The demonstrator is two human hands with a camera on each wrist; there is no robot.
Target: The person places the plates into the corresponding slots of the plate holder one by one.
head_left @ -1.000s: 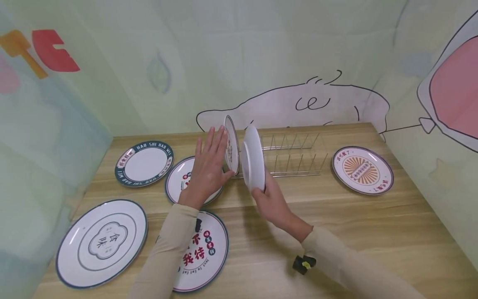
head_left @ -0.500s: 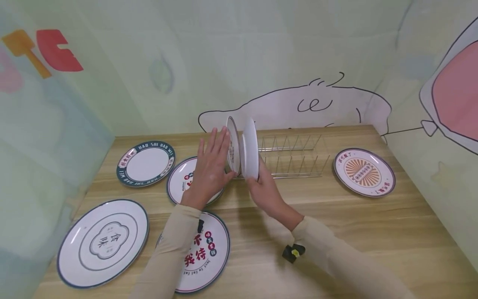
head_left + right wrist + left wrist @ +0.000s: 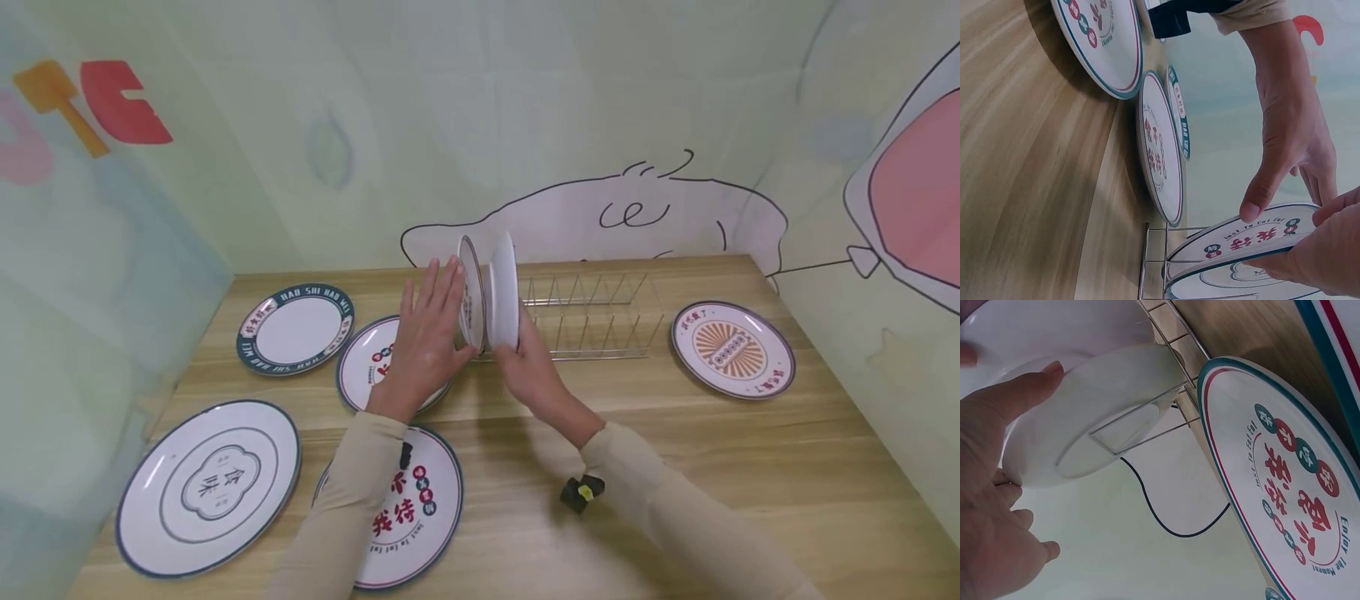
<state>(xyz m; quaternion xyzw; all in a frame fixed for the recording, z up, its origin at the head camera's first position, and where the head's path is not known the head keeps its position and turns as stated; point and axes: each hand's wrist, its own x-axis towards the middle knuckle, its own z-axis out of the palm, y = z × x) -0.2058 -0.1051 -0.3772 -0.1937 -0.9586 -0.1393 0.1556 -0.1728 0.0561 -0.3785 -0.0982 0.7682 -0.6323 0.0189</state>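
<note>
Teal borders the flat plate (image 3: 296,329) by the back left corner of the table (image 3: 750,483); a large cloud-patterned plate (image 3: 206,492) lies nearer me along the left edge. Next comes a small red-printed plate (image 3: 367,358), partly covered by my left grip (image 3: 426,346), with a bigger red-lettered plate (image 3: 412,517) on my side of it, half under my sleeve (image 3: 352,483).

That left grip is spread, fingers nearly straight against the back of the leaning plate (image 3: 472,304), thumb at its rim. The leaning plate stands at the left end of the wire rack (image 3: 600,358), near the table's back edge. Just right of it, my right grip (image 3: 534,375) pinches the near rim of the white plate (image 3: 504,292), held upright; I cannot tell whether its lower edge sits in a slot.

I'd judge it best to steady the first with light pressure, lower the second squarely between the wires without knocking rims (they look close enough to clink), and let go only once the wires take its weight.

Farther right, the orange sunburst plate (image 3: 733,350) lies near the table's right edge.
</note>
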